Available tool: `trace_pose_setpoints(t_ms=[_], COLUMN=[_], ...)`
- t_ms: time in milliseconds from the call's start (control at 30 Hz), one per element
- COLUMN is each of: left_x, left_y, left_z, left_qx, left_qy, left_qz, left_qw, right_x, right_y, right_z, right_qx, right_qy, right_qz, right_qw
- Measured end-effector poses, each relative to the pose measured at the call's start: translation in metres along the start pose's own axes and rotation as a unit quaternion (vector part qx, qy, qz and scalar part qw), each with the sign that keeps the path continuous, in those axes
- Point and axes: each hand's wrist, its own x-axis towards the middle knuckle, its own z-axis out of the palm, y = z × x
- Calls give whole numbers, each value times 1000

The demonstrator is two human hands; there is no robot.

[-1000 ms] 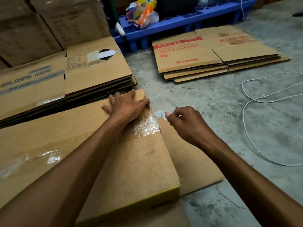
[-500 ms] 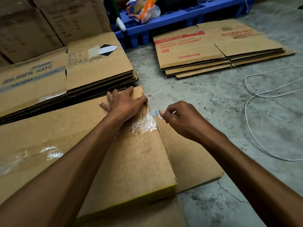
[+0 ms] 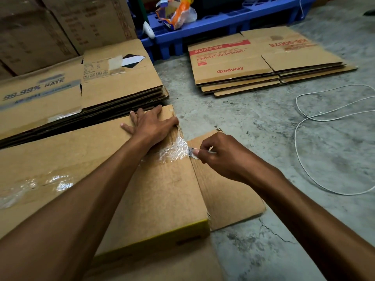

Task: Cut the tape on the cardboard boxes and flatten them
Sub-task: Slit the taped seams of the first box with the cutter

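A flattened cardboard box [image 3: 158, 195] lies on the concrete floor in front of me. Clear tape [image 3: 172, 151] runs across its top to the right edge, crinkled and shiny there. My left hand [image 3: 150, 124] presses flat on the box just beyond the tape, fingers spread. My right hand [image 3: 219, 155] is curled at the box's right edge and pinches a small blade [image 3: 192, 154], whose tip touches the end of the tape. A loose flap [image 3: 227, 195] of the box lies on the floor under my right hand.
A stack of flattened boxes [image 3: 97, 88] lies at the far left, with upright boxes [image 3: 60, 27] behind it. A second flat stack [image 3: 263, 63] lies at the far right. A blue pallet [image 3: 223, 23] stands behind. A white cord [image 3: 300, 159] loops over the floor on the right.
My right hand has moved left and nearer, bringing the blade against the tape at the box's edge. My left hand has stayed pressed on the box.
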Motion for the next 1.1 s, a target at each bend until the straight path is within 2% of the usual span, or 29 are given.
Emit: trace_pose_setpoints(t_ms=[233,567,667,767,833,967,1100], left_x=[-9,-39,-49,-71,-85,-102,-114], left_y=[-4,-25,-45,-72,-92,-122,-132], left_z=[-5,-21,-31,-44,-49,-50,-43], left_qx=[-2,20,41,41,46,34,-53], left_qy=[-27,-69,-69,-72,-74,-64,3], left_qz=[24,90,102,129,137,152,189], left_qw=[999,993,992,988,987,986,981], right_x=[-15,-41,-43,-35,-30,-13,2], right_y=[-3,-30,-41,-60,-76,-100,-103], right_z=[-10,-31,-41,-41,-37,-20,-3], right_qx=[-10,-133,-162,-219,-273,-393,-458], right_qy=[-21,-116,-78,-32,-49,-98,-99], right_qz=[26,66,64,31,-13,-118,-203], right_qw=[999,982,982,975,961,907,860])
